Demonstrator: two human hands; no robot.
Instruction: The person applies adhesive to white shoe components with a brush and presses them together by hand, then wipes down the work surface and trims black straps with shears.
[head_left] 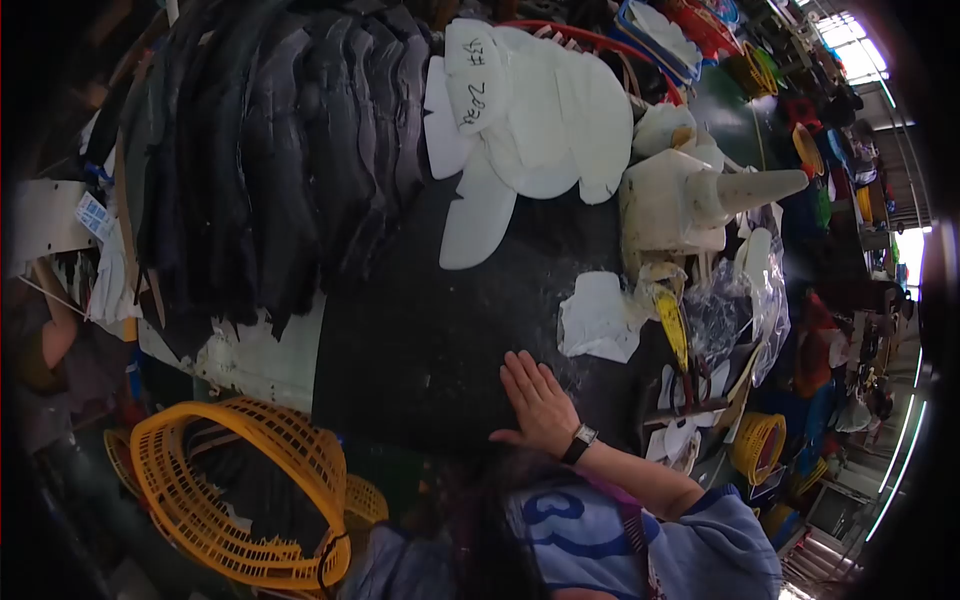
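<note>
My right hand point(540, 405), with a dark-strapped watch on its wrist, lies palm down with fingers spread on a black sheet point(430, 350). It holds nothing. Just above it on the sheet is a crumpled white piece point(598, 317). Farther up, flat white cut pieces point(540, 110), one with handwriting, lie stacked in a pile. To their left stand several rows of dark layered pieces point(280, 150). A white bottle with a cone nozzle point(670, 205) and a yellow-handled tool point(672, 325) are to the right of the sheet. My left hand is out of sight.
A yellow plastic basket point(300, 450) with dark material inside is at the lower left. Another person's arm point(58, 315) shows at the far left. Clear plastic wrap point(720, 300) and scraps lie at the right, with more baskets point(760, 447) beyond.
</note>
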